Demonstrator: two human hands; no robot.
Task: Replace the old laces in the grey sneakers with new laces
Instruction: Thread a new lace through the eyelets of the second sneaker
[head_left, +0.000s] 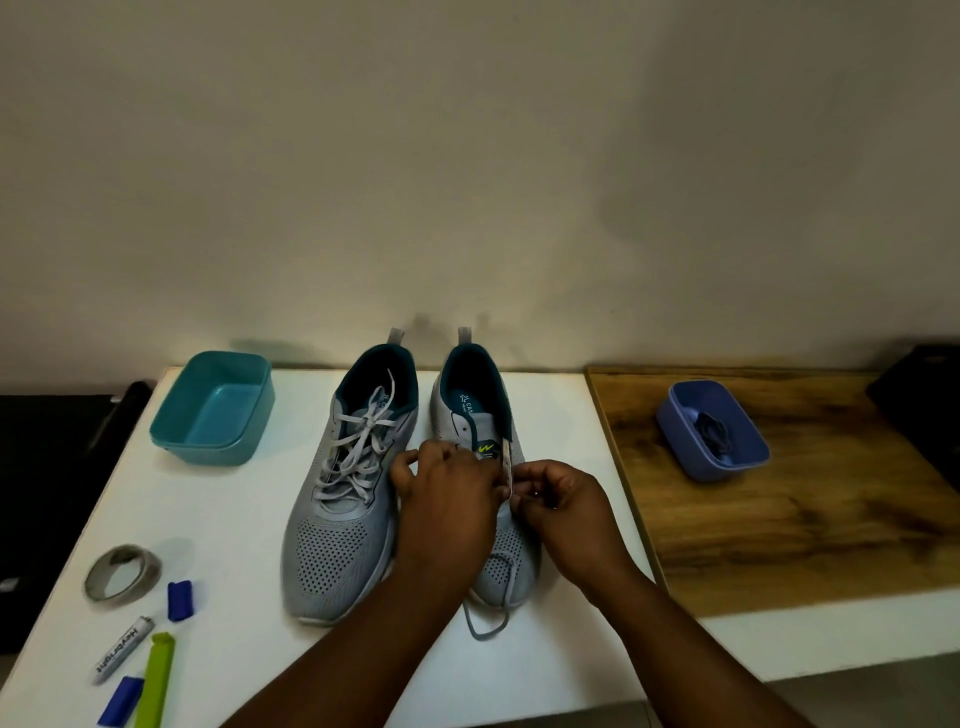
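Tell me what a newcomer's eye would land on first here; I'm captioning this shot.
Two grey sneakers stand side by side mid-table, the left one laced. Both hands, left and right, meet over the right sneaker, fingers curled at its lace, which trails past the toe. A teal tub sits back left; a blue tub of dark laces sits right.
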